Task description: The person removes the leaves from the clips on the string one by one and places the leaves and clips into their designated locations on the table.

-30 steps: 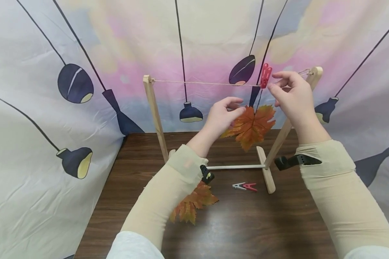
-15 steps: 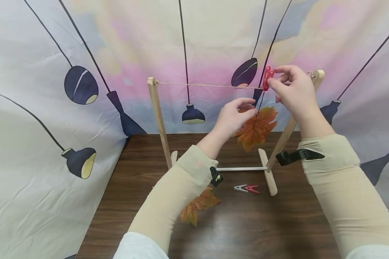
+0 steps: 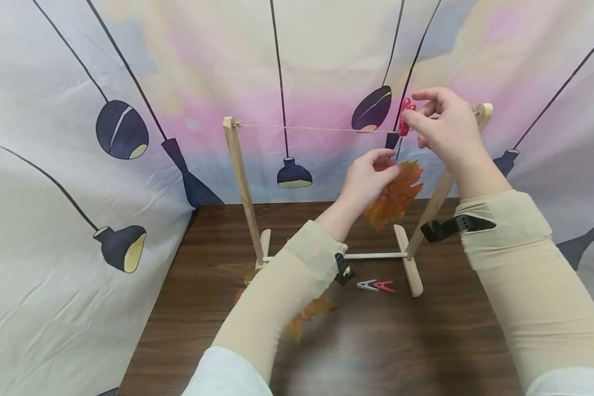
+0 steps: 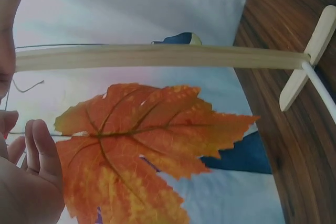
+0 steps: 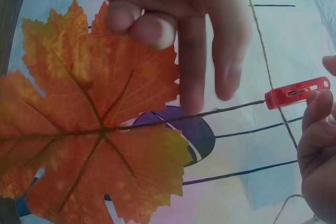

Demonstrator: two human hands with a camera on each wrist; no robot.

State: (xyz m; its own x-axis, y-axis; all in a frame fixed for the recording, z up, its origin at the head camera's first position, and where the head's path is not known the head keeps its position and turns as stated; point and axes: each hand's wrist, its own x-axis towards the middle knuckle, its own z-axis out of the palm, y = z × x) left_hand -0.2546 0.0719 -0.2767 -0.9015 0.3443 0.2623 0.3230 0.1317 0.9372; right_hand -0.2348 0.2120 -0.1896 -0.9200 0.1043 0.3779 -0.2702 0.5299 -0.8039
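A red clothespin (image 3: 403, 126) stands on the string (image 3: 317, 128), clamped over the stem of an orange maple leaf (image 3: 401, 192) that hangs below. In the right wrist view the stem runs straight into the tip of the clothespin (image 5: 294, 94). My right hand (image 3: 447, 129) is beside the clothespin, thumb right at it and index finger lifted away. My left hand (image 3: 368, 179) is lower, beside the stem, overlapping part of the leaf in the head view. Its fingers extend loosely near the leaf (image 4: 142, 135) in the left wrist view, holding nothing.
The string spans two wooden posts (image 3: 240, 181) of a small rack with a white crossbar (image 3: 376, 256). A grey clothespin (image 3: 367, 285) and a red one (image 3: 384, 286) lie on the brown table (image 3: 376, 341). Another leaf (image 3: 317, 308) lies partly under my left forearm.
My left hand has moved right across the hanging leaf. My right hand's thumb has come to the clothespin, and its index finger has lifted off. The clothespin stays on the string.
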